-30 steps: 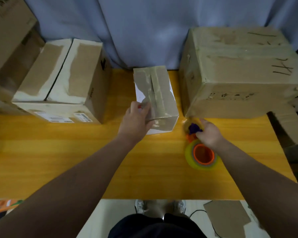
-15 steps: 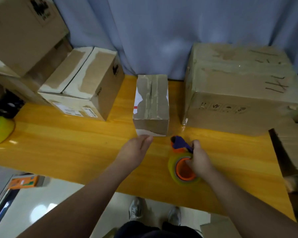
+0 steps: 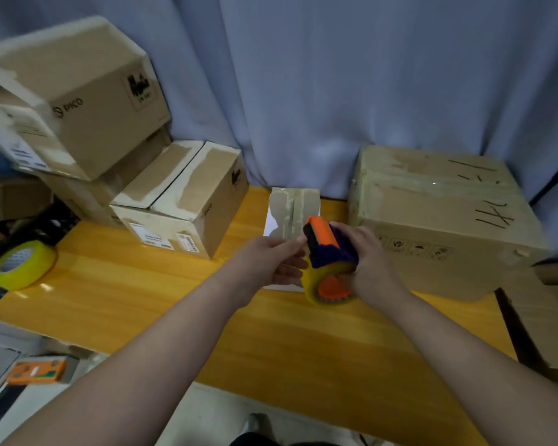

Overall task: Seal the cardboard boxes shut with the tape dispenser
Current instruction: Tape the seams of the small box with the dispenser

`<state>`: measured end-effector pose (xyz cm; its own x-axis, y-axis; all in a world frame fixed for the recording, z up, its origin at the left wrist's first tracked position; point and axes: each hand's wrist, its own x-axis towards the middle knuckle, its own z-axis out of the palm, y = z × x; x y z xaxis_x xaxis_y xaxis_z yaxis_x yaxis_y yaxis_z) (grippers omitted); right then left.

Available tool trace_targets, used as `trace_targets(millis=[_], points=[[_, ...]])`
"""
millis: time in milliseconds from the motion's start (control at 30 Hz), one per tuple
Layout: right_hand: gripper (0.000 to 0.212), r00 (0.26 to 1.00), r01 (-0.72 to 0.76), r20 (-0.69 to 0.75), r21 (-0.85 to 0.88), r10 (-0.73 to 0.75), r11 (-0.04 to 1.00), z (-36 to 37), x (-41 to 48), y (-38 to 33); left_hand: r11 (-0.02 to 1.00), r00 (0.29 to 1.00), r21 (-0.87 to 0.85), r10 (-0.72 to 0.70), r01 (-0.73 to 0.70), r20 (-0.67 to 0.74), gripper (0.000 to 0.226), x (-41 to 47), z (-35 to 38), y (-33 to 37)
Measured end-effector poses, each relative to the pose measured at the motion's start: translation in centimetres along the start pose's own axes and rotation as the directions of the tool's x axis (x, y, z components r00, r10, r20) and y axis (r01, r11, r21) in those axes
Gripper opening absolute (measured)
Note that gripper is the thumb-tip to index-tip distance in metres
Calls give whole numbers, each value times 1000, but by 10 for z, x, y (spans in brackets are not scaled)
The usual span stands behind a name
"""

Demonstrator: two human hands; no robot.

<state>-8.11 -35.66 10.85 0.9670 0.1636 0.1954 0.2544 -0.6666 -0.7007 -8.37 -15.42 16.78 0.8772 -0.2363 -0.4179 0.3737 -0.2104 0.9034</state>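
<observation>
Right hand (image 3: 372, 268) curled around the tape dispenser (image 3: 327, 249), left hand (image 3: 271, 262) loose-fingered beside it, small box (image 3: 290, 209) half hidden behind.

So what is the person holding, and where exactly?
The right hand grips the tape dispenser around its purple body. The left hand is at its front edge; whether it pinches tape cannot be told.

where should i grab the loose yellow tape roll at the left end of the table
Take the yellow tape roll by its wall: thumb inside the open core, fingers on the outer band, coming from above with the left hand, the nearer one. The core faces up and looks unobstructed; the round outside would likely slip.
</observation>
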Motion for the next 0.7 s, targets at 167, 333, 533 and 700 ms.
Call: trace_targets(millis=[167, 333, 533, 700], points=[[76, 1000, 9, 10, -48, -8, 999, 9, 4, -4, 999, 999, 23, 26, -25, -46, 12, 2, -15, 4], [79, 994, 21, 114, -221, 4, 975, 18, 3, -6, 979, 999, 202, -30, 37, -39, 14, 12, -26, 14], [94, 986, 33, 165, -90, -18, 995, 19, 3, -23, 923, 1000, 385, 0, 6, -17, 17, 23, -48, 26], [90, 940, 282, 301, -408, -164, 868, 11, 14, -28, 891, 999, 452, 33, -37, 18, 18, 33, -64, 19]])
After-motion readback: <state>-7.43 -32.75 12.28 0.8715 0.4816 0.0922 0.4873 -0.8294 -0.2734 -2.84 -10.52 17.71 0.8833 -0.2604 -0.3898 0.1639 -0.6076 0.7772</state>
